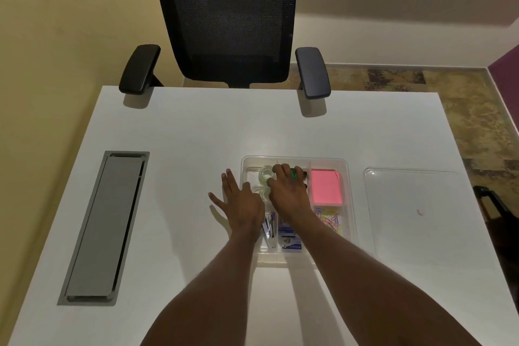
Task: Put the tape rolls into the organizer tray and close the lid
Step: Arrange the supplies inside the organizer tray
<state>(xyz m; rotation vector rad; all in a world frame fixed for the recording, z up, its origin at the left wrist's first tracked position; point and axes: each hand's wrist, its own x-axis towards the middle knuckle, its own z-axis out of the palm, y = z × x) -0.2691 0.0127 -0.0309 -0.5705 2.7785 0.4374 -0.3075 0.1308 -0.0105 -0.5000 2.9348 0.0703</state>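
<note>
- Two clear tape rolls [264, 181] sit in the far-left compartment of the organizer tray [297, 159], one behind the other; they are glassy and nearly colourless.
- Right hand [286, 189] reaches into the tray, fingers curled at the farther roll; whether it is gripping it I cannot tell.
- Left hand [241, 202] lies flat and released, fingers spread, on the counter [182, 135] against the tray's left wall.
- Lid [415, 213], clear, lies on the counter right of the tray, well apart.
- Pink sticky notes [326, 187] and coloured paper clips [332, 220] fill the tray's right side.
- Forearms hide parts of the near compartments; a green item [294, 174] behind the right hand is mostly covered.
</note>
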